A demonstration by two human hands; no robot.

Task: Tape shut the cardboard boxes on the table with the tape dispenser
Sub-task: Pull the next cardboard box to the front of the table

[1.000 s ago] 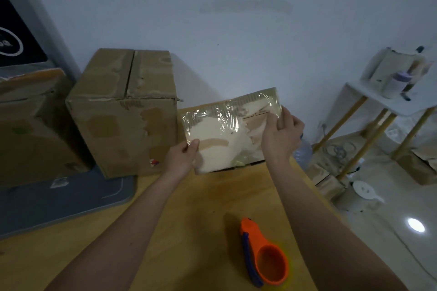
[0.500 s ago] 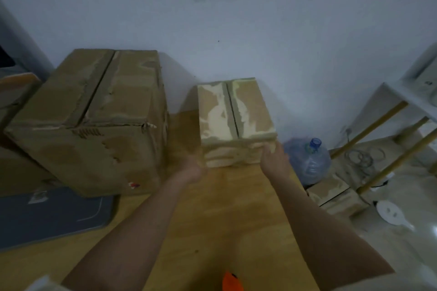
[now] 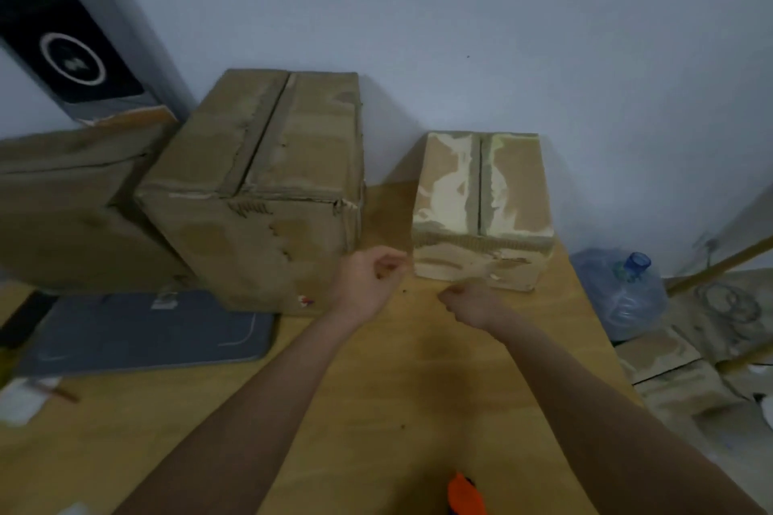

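Note:
A small cardboard box [image 3: 481, 209] with torn pale patches and closed top flaps stands at the back right of the wooden table [image 3: 376, 410]. A larger cardboard box [image 3: 267, 188] sits to its left. My left hand [image 3: 372, 280] hovers just left of the small box's front, its fingers loosely curled and holding nothing. In front of the same box my right hand [image 3: 470, 299] is also loosely curled and empty. The orange tape dispenser [image 3: 466, 495] shows only its tip at the bottom edge, between my forearms.
A third box [image 3: 71, 201] lies at the far left beside a dark upright device [image 3: 71, 50]. A grey mat [image 3: 142, 330] rests on the table's left side. Off the right edge, on the floor, are a blue water bottle [image 3: 623, 288] and more cardboard [image 3: 686, 380].
The small box, held up tilted a second ago, now stands on the table. Both hands have let go of it and drawn back slightly toward me.

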